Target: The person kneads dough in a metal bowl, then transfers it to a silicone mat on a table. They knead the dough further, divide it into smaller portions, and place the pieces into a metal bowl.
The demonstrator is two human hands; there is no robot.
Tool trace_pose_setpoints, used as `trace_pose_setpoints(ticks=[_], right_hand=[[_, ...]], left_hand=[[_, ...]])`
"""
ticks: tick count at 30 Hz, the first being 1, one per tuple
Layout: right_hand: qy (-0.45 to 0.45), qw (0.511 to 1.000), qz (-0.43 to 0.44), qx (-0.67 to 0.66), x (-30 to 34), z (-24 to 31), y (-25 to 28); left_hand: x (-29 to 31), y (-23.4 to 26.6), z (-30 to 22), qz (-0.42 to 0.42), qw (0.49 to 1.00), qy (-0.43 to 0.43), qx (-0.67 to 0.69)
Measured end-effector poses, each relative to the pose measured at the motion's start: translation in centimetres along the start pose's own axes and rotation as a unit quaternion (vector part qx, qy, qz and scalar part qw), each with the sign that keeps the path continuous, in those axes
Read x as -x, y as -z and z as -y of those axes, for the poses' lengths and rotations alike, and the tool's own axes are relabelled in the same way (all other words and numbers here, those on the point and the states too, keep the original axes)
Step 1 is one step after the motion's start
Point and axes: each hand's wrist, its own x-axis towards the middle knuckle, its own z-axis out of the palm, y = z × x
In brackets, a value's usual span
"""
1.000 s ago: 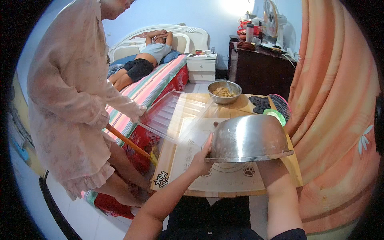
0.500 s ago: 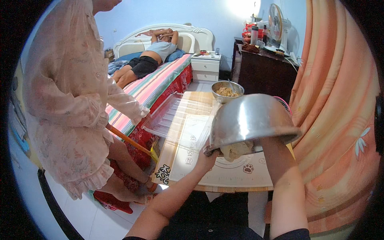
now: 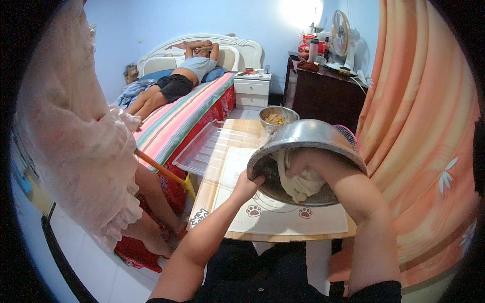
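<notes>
A large steel bowl [image 3: 318, 131] is tipped on its side above the table, its mouth turned toward me. My left hand [image 3: 247, 186] grips the bowl's left rim, thumb over the edge. Inside the bowl, my right hand [image 3: 304, 162] is closed on a soft lump of pale dough [image 3: 303, 186]; some of its fingers are hidden by the dough. Part of the dough stretches up along the bowl's inner wall. Below the bowl lies a white kneading mat [image 3: 268, 224] with paw prints.
The wooden tabletop [image 3: 207, 184] also bears a clear plastic tray [image 3: 199, 149] and a smaller steel bowl [image 3: 265, 117] of tan filling. Someone in a pale garment [image 3: 70, 131] stands close at left, by a wooden handle [image 3: 161, 165]. A curtain [image 3: 419, 126] hangs at right.
The bowl has tilted so its mouth now faces me, showing the dough and my right hand inside. The person at left has shifted further left in view.
</notes>
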Motion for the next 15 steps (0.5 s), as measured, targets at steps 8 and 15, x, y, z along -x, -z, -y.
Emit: trace_pose_setpoints(ticks=[8, 15], right_hand=[[-0.099, 0.991, -0.065, 0.061, 1.4, 1.4, -1.6], [-0.079, 0.881, -0.357, -0.301, 1.8, -1.2, -5.6]], left_hand=[[-0.1, -0.9, -2.0, 0.027, 0.997, 0.058, 0.042], [-1.4, -0.5, -1.3, -0.047, 0.996, 0.041, 0.061]])
